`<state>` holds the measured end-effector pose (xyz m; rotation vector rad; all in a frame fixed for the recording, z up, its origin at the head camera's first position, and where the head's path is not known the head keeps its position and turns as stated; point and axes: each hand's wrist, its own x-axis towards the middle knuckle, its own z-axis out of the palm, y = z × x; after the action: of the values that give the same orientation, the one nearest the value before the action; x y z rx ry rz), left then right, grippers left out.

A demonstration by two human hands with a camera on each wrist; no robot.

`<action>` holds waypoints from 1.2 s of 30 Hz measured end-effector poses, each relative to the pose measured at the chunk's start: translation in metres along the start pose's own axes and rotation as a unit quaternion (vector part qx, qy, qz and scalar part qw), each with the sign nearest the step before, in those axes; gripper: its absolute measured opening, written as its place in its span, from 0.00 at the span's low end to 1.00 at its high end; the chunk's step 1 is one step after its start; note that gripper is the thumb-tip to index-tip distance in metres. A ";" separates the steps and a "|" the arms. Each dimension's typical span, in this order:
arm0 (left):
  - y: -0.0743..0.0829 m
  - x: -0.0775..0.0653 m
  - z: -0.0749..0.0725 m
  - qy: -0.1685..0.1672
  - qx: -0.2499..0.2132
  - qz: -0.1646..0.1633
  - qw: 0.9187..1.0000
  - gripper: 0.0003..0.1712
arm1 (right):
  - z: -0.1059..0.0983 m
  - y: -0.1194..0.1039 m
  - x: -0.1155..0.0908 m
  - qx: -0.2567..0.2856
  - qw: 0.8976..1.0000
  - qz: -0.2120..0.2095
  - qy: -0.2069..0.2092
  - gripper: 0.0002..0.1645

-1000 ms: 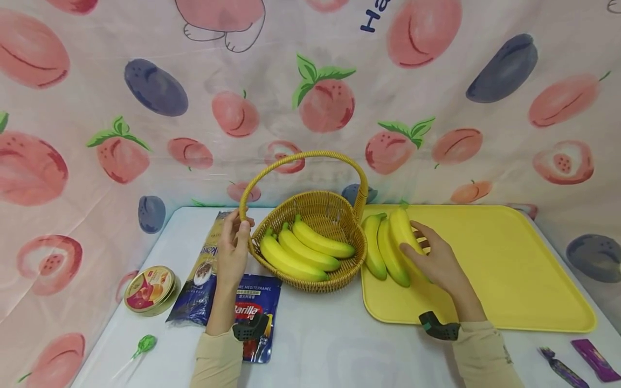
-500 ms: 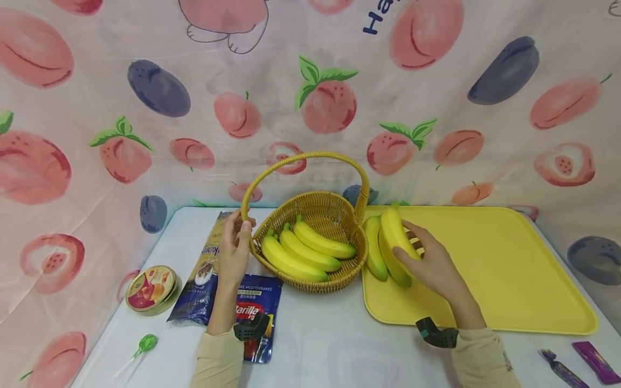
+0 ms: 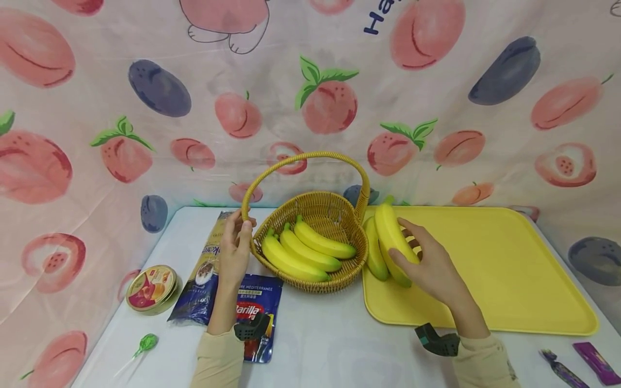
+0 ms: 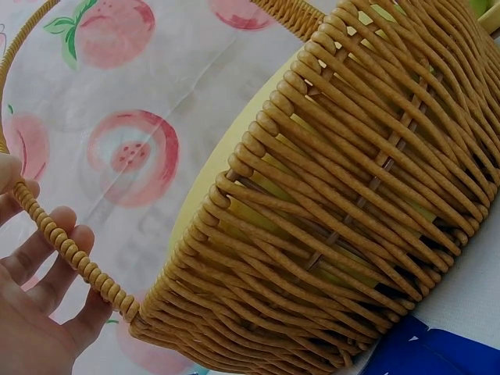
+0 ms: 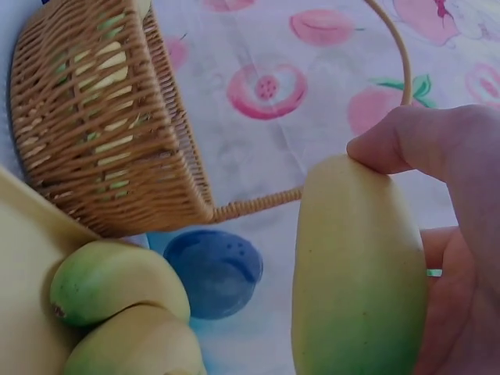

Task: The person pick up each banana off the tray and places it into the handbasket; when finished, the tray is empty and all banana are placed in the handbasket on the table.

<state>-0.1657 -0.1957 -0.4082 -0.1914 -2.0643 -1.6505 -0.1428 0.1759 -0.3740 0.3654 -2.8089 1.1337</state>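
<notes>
My left hand (image 3: pixel 234 256) holds the left foot of the arched handle (image 4: pixel 58 238) on a wicker basket (image 3: pixel 317 285). Inside the basket, three yellow bananas (image 3: pixel 315 241) lie side by side. My right hand (image 3: pixel 430 265) grips another banana (image 3: pixel 390 229) between thumb and fingers, raised and tilted, stem end up. In the right wrist view the thumb presses on this banana's (image 5: pixel 355 273) surface. Beneath it, two more bananas (image 3: pixel 372 253) lie at the left end of a yellow tray (image 3: pixel 509 269), close beside the basket, one partly covered by the held banana.
Left of the basket lie a blue-and-gold packet (image 3: pixel 199 280), a blue Barilla pouch (image 3: pixel 264 302), a round tin (image 3: pixel 151 291) and a green lollipop (image 3: pixel 146 343). Wrapped sweets (image 3: pixel 597 362) sit at the front right. A fruit-print cloth (image 3: pixel 310 108) hangs behind the table.
My right hand has moved left with the banana, bringing it nearer the basket and over the two tray bananas. The left hand keeps its hold on the handle.
</notes>
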 end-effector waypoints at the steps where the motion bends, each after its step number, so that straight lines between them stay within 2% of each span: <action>1: 0.000 0.000 0.000 0.000 0.000 0.001 1.000 0.20 | 0.000 -0.002 -0.001 0.000 1.000 -0.003 -0.001 0.41; 9: -0.001 0.000 0.000 0.001 -0.003 0.009 1.000 0.19 | -0.002 -0.011 -0.006 -0.002 1.000 -0.022 -0.005 0.41; 19: 0.002 0.000 -0.002 -0.011 -0.005 -0.013 1.000 0.20 | -0.002 -0.016 -0.007 -0.006 0.999 -0.051 -0.006 0.39; 29: 0.001 0.001 -0.002 -0.008 -0.006 -0.010 1.000 0.20 | 0.003 -0.024 -0.010 -0.009 0.998 -0.059 -0.025 0.39; 32: 0.004 0.001 -0.002 -0.008 -0.010 -0.013 1.000 0.20 | 0.006 -0.027 -0.010 -0.011 0.997 -0.066 -0.030 0.38; 36: 0.020 -0.001 -0.001 -0.012 -0.017 -0.018 1.000 0.20 | 0.011 -0.031 -0.009 -0.009 0.996 -0.086 -0.034 0.38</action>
<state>-0.1568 -0.1910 -0.3903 -0.1876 -2.0708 -1.7134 -0.1259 0.1486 -0.3622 0.6433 -2.7784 1.0768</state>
